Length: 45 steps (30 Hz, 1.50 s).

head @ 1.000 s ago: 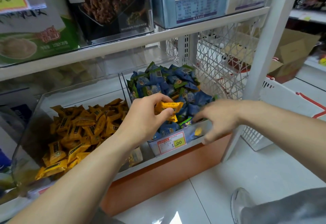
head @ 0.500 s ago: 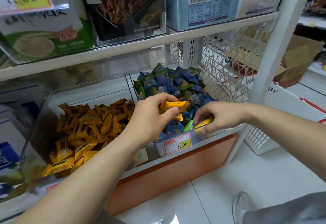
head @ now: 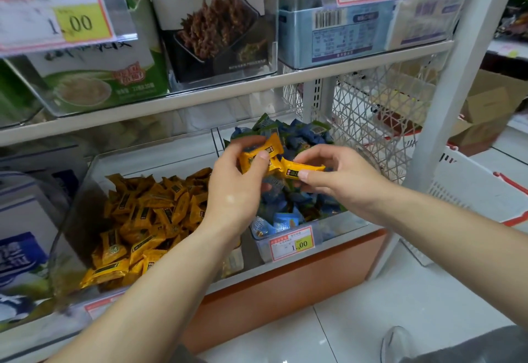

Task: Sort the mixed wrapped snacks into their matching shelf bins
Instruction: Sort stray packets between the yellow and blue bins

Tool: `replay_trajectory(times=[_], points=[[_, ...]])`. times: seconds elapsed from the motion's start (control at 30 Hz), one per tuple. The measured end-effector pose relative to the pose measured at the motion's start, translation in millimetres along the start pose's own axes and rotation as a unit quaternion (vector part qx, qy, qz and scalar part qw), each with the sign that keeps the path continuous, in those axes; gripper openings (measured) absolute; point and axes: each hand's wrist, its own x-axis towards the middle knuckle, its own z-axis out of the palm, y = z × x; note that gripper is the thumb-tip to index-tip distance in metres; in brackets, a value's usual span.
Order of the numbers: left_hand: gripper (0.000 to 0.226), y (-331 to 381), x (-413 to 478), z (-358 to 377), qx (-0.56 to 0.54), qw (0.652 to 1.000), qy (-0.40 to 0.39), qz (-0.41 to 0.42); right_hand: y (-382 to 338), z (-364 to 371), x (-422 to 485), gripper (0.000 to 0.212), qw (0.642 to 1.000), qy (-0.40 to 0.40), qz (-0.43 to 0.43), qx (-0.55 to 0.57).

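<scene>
Yellow snacks (head: 273, 149), glossy crinkled pillows, in left hand (head: 234, 188) and right hand (head: 343, 180).

Yellow snacks (head: 148, 214), blue snacks (head: 288, 208), orange shelf base (head: 285, 280)

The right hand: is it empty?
No, the right hand pinches a yellow wrapped snack between thumb and fingers above the blue-snack bin.

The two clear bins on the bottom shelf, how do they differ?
The left bin holds yellow snacks lying low; the right bin holds mostly blue snacks heaped high. The left bin looks wider than the right bin. Both are clear plastic and sit side by side.
</scene>
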Motion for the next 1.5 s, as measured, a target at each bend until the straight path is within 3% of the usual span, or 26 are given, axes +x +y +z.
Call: replay_trajectory(times=[0.1,0.23,0.33,0.43,0.6,0.67,0.77,0.83,0.97,1.07,1.13,1.2,1.3,1.43,1.5], points=[[0.017,0,3,-15,-0.028,0.999,0.008,-0.033,-4,8,3,0.017,0.996,-0.012,0.013,0.092],[0.014,1,5,-31,-0.043,0.995,0.007,-0.089,-5,23,10,0.010,1.000,-0.008,-0.021,0.013],[0.017,6,1,-37,-0.094,0.990,-0.042,-0.096,-6,41,16,0.013,0.998,0.023,-0.038,0.035],[0.032,4,-4,-41,0.005,0.998,-0.061,-0.027,-6,56,22,0.019,0.998,0.019,-0.056,-0.009],[0.024,3,8,-77,0.073,0.997,0.001,-0.027,-16,35,33,0.024,0.997,-0.079,0.002,0.017],[0.027,0,16,-104,0.207,0.978,0.001,0.001,-17,11,41,0.019,0.997,-0.007,-0.019,-0.076],[0.038,-9,23,-130,0.403,0.914,-0.047,-0.022,-8,-28,54,0.013,0.954,0.138,-0.073,-0.256],[0.050,-11,25,-133,0.476,0.877,-0.050,-0.048,3,-47,59,0.012,0.933,0.158,-0.074,-0.316],[0.039,0,20,-116,0.444,0.894,-0.005,0.062,24,-40,60,0.019,0.917,0.074,-0.072,-0.384],[0.042,3,9,-82,0.420,0.897,-0.074,0.116,32,-12,60,0.024,0.926,-0.035,-0.077,-0.367],[0.050,-4,7,-63,0.457,0.869,-0.136,0.133,32,2,60,0.046,0.900,-0.094,-0.114,-0.410],[0.057,-12,9,-55,0.494,0.847,-0.146,0.129,33,7,59,0.056,0.855,-0.141,-0.147,-0.478],[0.062,-21,16,-60,0.498,0.849,-0.140,0.107,37,10,56,0.056,0.770,-0.192,-0.126,-0.596],[0.069,-26,18,-71,0.491,0.848,-0.170,0.100,26,3,52,0.043,0.720,-0.203,-0.099,-0.657],[0.078,-26,18,-76,0.492,0.844,-0.193,0.092,15,-4,51,0.036,0.675,-0.188,-0.069,-0.710]])
